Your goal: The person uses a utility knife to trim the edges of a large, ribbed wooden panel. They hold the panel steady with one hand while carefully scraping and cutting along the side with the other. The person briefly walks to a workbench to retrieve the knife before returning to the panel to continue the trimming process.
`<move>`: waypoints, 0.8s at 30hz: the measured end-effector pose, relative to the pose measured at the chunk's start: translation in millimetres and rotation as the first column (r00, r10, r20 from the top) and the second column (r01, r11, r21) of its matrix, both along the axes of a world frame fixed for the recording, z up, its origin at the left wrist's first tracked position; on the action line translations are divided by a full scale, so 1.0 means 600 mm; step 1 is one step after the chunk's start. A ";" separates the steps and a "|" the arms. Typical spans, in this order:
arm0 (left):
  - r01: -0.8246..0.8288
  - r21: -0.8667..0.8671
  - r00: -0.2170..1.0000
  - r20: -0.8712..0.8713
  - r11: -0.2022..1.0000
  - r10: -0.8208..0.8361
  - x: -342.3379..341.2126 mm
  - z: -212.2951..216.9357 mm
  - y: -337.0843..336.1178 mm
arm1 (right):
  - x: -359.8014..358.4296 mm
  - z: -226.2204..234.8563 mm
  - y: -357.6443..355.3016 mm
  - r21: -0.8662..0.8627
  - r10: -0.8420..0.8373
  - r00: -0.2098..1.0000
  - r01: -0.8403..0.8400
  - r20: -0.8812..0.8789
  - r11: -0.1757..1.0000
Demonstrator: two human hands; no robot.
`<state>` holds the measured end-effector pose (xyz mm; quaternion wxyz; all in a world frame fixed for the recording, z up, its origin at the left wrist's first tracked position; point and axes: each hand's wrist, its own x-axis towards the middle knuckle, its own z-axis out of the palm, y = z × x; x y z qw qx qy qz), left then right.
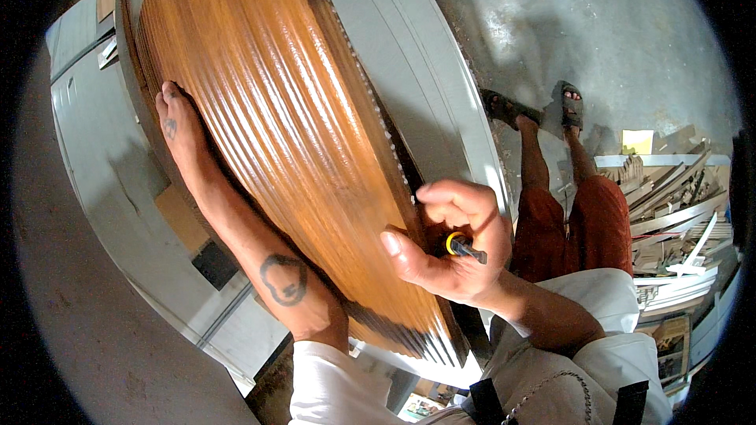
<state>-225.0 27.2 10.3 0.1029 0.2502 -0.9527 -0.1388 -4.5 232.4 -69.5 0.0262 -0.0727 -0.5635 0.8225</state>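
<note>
A long, glossy, brown wood-look fluted panel (260, 110) stretches away from me, its right edge rough with pale specks. My left hand (171, 114) is at the panel's left edge, fingers bent and partly hidden, apparently gripping it. Beside the near right part of the panel, my right hand (465, 244) is curled around a black tool with a yellow ring (457, 244). Its thumb and index finger stand apart, close to the panel's edge. Most of the tool is hidden in the palm, so its exact kind does not show.
Under the panel lie pale grey boards or a worktop (386, 39). To the left is a long pale surface (94, 134) with a brown piece on it. A heap of offcut strips (669, 205) lies at the right. My legs and sandals are on the concrete floor (535, 24).
</note>
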 end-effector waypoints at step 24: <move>-0.050 0.028 0.999 0.011 0.998 0.050 -0.003 0.005 0.003 | -0.005 -0.008 0.008 0.128 -0.034 0.991 0.051 -0.130 0.991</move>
